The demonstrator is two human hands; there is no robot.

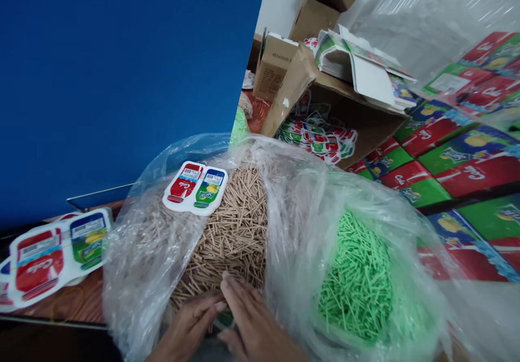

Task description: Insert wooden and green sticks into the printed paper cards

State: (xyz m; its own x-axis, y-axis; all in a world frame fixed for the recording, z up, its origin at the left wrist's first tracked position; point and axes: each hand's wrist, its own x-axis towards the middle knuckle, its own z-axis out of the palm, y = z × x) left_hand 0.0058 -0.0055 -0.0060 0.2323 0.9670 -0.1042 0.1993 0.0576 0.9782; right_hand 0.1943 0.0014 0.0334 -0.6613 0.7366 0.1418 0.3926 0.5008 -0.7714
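My left hand (190, 321) and my right hand (252, 318) meet at the bottom middle, at the near edge of a heap of thin brown sticks (239, 221) in a clear plastic bag (134, 253). Their fingers are bent inward and nearly touch at the tips. Between the palms a small dark green patch (225, 320) shows; the rest of this item is hidden by the hands. Above them, on the sticks and plastic, lies a white-edged double card (196, 187) printed with a red Cola jar and a green-blue Sprite jar.
Bright green sticks (357, 280) fill another clear bag at right. More printed cards (60, 256) lie stacked on the brown table (87, 302) at left. Behind, an open cardboard box (290, 83) holds many cards. Printed cartons (450, 156) stand at right; a blue panel (122, 69) rises at left.
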